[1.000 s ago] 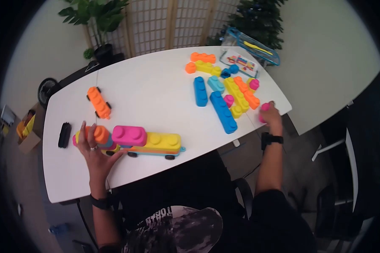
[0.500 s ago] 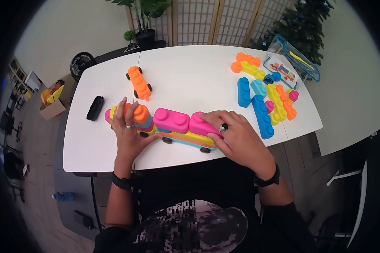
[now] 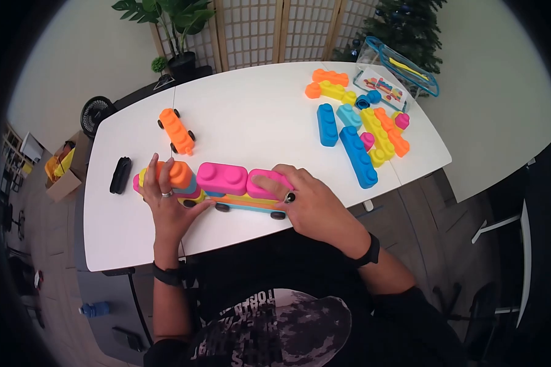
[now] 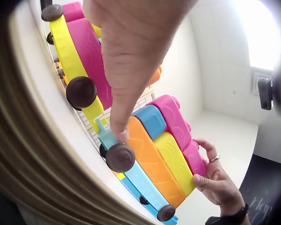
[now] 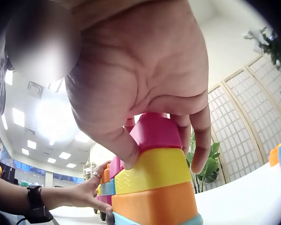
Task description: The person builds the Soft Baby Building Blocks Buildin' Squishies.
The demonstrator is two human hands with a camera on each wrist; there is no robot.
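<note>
The right hand (image 3: 318,211) grips a pink block (image 5: 157,132) on top of the rear car, thumb on one side and fingers on the other. Under that block lie a yellow block (image 5: 154,171) and an orange block (image 5: 154,204). Beside it on the same car sits another pink block (image 3: 222,178). My left hand (image 3: 168,211) spans the front car, fingers over its orange block (image 3: 180,175) and thumb by the join between the cars. In the left wrist view the thumb touches the light blue wheeled base (image 4: 107,138) near a dark wheel (image 4: 120,158).
A separate orange wheeled car (image 3: 176,131) stands at the back left, and a black piece (image 3: 120,175) lies left of the left hand. Blue blocks (image 3: 358,157), yellow, orange and pink ones lie at the right, near a picture card (image 3: 381,87) and a clear bag (image 3: 404,66).
The right hand has come from the table's right side with a pink block, which now sits on the rear car beside the other pink one. The left hand stays at the front car.
</note>
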